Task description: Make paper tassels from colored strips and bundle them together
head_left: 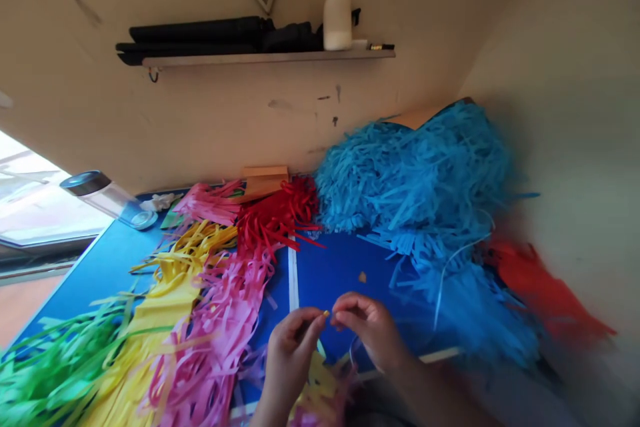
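Observation:
My left hand (295,347) is closed in a pinch, with a small yellow piece (327,313) showing at its fingertips. Close beside it, my right hand (369,328) also has thumb and fingers pressed together; whatever they may hold is too small to make out. Both hands hover over the near edge of the blue table (330,267). Below and between them is a yellow and pink paper fringe (317,387), partly hidden by my left wrist. Pink paper fringe (220,320) lies left of my left hand, and a large heap of blue paper fringe (415,173) is beyond my right hand.
Yellow (160,313), green (65,353) and red fringe (275,213) spread over the table's left and back. A clear bottle (115,200) leans near the window. A wall shelf (270,59) holds a white squeeze bottle (338,17). Red fringe (545,287) lies far right.

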`<state>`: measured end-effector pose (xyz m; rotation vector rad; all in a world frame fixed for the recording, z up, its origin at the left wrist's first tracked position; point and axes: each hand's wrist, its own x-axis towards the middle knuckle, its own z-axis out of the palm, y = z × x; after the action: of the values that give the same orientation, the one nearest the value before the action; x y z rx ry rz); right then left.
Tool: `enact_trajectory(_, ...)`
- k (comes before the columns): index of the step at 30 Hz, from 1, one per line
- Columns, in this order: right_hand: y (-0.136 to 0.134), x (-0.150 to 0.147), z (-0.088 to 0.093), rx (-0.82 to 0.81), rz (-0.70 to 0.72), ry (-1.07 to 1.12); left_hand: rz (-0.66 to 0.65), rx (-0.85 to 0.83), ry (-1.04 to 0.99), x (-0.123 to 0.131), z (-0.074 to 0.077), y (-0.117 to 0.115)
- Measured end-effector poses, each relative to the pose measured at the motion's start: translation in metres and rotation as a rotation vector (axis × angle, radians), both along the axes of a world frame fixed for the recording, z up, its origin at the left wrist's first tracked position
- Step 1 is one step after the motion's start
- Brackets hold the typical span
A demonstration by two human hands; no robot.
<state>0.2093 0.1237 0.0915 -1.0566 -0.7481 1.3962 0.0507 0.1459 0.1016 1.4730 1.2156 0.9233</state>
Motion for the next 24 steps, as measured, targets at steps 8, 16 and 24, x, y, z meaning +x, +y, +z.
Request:
enact_trajectory(8,-0.012,0.005,0.001,0.002,-0.002,0.015,-0.072,0.194,0.125,0.005,0.009,-0.007)
enact_trajectory(16,-0.021,0.008,-0.005,0.263,-0.026,-0.463,-0.09,0.57,0.359,0.009,0.009,-0.012)
enact_trajectory(24,-0.024,0.011,-0.003,0.299,0.005,-0.552,-0.118,0.28,0.202,0.009,0.016,-0.017)
